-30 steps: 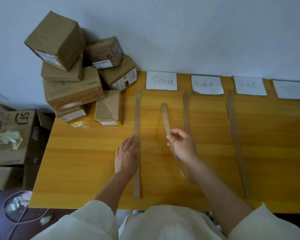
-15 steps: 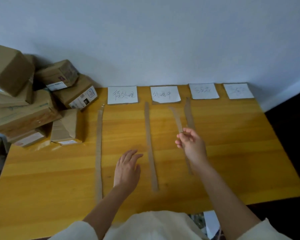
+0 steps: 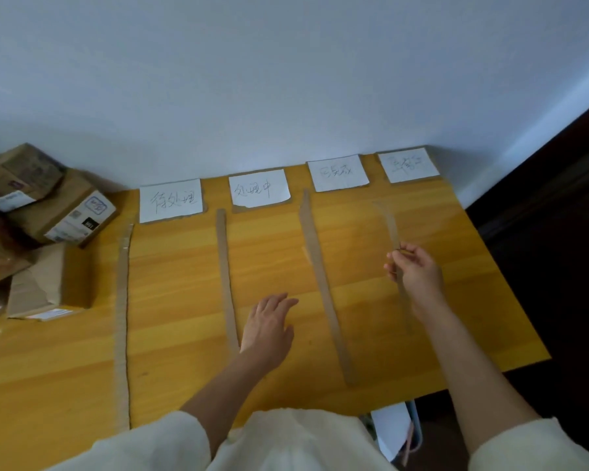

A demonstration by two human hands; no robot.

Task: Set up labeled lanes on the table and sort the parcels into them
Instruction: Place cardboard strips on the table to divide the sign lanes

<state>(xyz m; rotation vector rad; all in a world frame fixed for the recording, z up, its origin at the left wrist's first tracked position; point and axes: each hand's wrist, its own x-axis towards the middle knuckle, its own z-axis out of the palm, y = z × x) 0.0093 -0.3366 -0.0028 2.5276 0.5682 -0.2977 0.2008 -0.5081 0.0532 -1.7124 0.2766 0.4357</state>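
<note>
i see my right hand (image 3: 417, 271) pinching a thin cardboard strip (image 3: 390, 226) over the right part of the counter (image 3: 473, 283), between the third label (image 3: 338, 172) and fourth label (image 3: 408, 164). my left hand (image 3: 269, 329) lies released, fingers straight, on the wood between two laid strips. the parcels (image 3: 48, 232) sit piled at the counter's far left.

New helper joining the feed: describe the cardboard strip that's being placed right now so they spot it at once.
Start at the four paper labels along the table's wall edge and go to the rightmost two. The strip runs forward from between them. Unlike the other strips lying alone, the right hand pinches it.
</note>
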